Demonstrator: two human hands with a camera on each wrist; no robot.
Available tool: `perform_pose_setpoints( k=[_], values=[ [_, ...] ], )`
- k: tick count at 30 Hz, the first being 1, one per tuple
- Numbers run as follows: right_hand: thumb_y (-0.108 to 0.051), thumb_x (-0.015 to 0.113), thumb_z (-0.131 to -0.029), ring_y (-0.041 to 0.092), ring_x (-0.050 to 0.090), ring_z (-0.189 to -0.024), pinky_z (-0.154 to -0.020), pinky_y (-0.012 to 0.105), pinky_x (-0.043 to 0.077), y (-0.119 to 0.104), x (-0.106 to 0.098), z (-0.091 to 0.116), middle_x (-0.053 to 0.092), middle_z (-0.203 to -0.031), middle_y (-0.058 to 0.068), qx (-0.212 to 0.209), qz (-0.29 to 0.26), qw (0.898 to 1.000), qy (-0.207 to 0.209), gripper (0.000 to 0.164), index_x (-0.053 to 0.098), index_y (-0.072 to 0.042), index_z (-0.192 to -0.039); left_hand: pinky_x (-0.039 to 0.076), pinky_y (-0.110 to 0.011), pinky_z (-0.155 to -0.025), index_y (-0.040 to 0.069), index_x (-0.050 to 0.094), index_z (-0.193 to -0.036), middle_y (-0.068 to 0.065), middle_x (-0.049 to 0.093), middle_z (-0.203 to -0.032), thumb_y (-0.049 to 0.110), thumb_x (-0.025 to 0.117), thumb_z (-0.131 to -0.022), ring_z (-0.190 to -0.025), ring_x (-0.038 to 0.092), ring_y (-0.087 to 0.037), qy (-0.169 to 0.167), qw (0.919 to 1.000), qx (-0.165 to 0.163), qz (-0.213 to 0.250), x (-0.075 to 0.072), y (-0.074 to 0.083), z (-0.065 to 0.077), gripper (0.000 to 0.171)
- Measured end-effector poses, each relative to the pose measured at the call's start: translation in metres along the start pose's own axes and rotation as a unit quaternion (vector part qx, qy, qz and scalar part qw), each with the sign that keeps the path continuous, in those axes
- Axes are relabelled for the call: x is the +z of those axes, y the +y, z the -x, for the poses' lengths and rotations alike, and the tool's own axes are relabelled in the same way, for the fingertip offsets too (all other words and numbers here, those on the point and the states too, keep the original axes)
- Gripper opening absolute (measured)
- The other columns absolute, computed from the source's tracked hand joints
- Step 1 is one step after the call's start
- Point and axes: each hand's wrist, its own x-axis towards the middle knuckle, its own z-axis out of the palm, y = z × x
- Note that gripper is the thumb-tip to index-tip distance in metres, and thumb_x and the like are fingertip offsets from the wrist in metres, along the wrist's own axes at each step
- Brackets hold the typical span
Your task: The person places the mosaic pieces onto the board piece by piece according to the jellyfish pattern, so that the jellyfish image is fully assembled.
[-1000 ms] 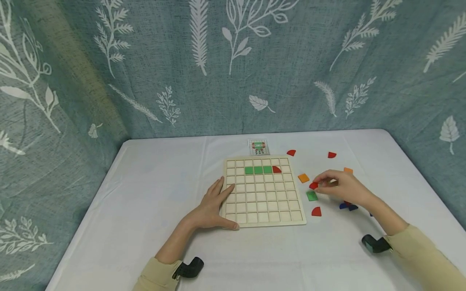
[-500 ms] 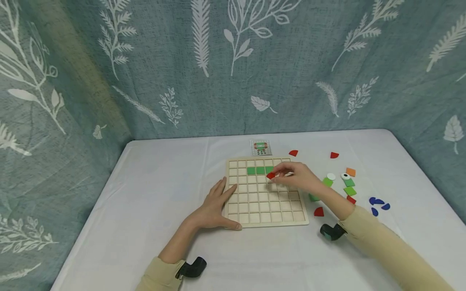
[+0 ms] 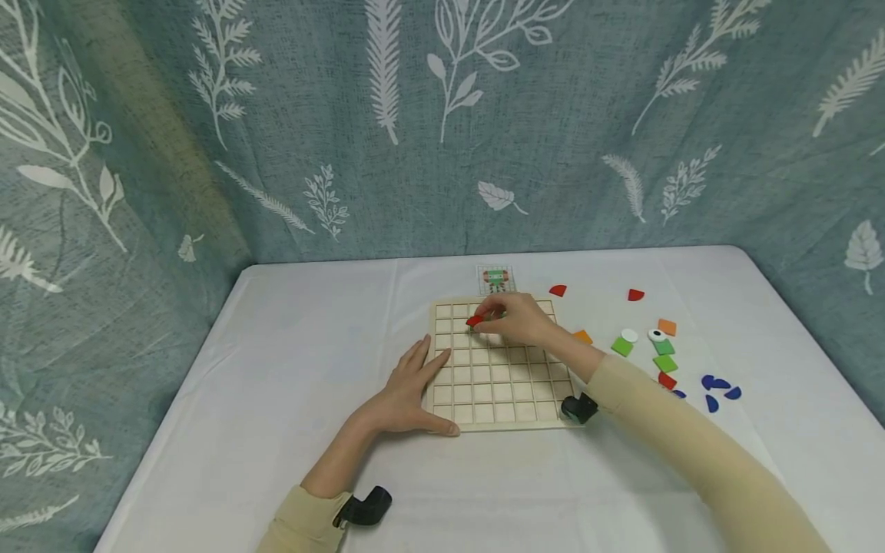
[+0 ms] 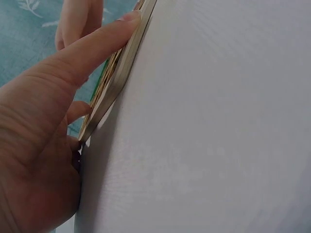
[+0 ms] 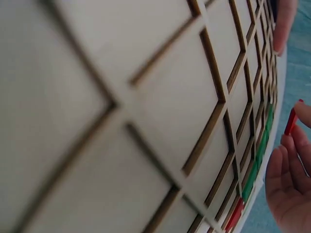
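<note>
A pale wooden grid board [image 3: 492, 392] lies on the white table. My left hand [image 3: 404, 394] rests at its left side, fingers spread along the edge; the left wrist view has the thumb [image 4: 95, 51] lying straight on the board's rim. Above the left part of the second row from the top, my right hand [image 3: 520, 319] pinches a red quarter-circle tile [image 3: 473, 321] between thumb and fingertips. Green square tiles [image 5: 259, 153] and another red tile [image 5: 234, 214] sit in the board's cells, seen in the right wrist view; the right hand mostly covers them in the head view.
A small picture card [image 3: 495, 278] lies behind the board. Two red quarter-circles [image 3: 558, 290] are at the back right. Further right are loose green squares [image 3: 664, 363], an orange square [image 3: 667, 327], white round pieces [image 3: 628, 336] and several blue pieces [image 3: 712, 403].
My right hand has carried the red tile from beside the loose tiles leftward over the board to its upper left part. The left hand has stayed on the board's edge.
</note>
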Motion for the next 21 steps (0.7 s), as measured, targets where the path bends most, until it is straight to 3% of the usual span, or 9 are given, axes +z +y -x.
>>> perform_pose_setpoints(
  k=[6,11,15,21],
  values=[
    [-0.022,0.074,-0.089,0.017,0.061,-0.083,-0.072,0.031,0.05,-0.004,0.009,-0.017,0.068,-0.099,0.006,-0.036,0.038,0.998,-0.026,0.026,0.07,-0.006,-0.108,0.01,-0.065,-0.11,0.012,0.02,-0.157,-0.018,-0.007,-0.162,0.046,0.087,-0.069,-0.147,-0.009,-0.036,-0.002,1.0,0.007,-0.001,0.0,-0.001,0.001,0.116],
    [-0.021,0.073,-0.089,0.016,0.059,-0.08,-0.07,0.03,0.049,-0.009,0.014,-0.023,0.067,-0.097,0.006,-0.042,0.063,0.996,-0.037,0.026,0.07,-0.005,-0.109,0.011,-0.066,-0.11,0.012,0.02,-0.157,-0.018,-0.008,-0.161,0.046,0.087,-0.069,-0.147,-0.01,-0.036,-0.004,0.9999,0.009,0.004,0.001,0.0,0.001,0.116],
    [-0.02,0.073,-0.09,0.016,0.058,-0.08,-0.07,0.03,0.048,-0.01,0.018,-0.023,0.066,-0.098,0.006,-0.051,0.073,0.996,-0.031,0.024,0.07,-0.005,-0.109,0.011,-0.065,-0.11,0.011,0.021,-0.157,-0.018,-0.007,-0.161,0.046,0.087,-0.069,-0.147,-0.009,-0.036,-0.002,1.0,0.008,0.004,0.002,0.0,0.001,0.116],
    [-0.017,0.072,-0.09,0.022,0.059,-0.087,-0.075,0.035,0.049,-0.005,0.021,-0.02,0.066,-0.102,0.009,-0.103,0.075,0.992,-0.014,0.02,0.073,-0.005,-0.107,0.011,-0.065,-0.11,0.011,0.021,-0.157,-0.019,-0.006,-0.161,0.047,0.087,-0.068,-0.147,-0.009,-0.036,0.003,1.0,0.006,-0.002,0.002,-0.001,0.001,0.116]
  ],
)
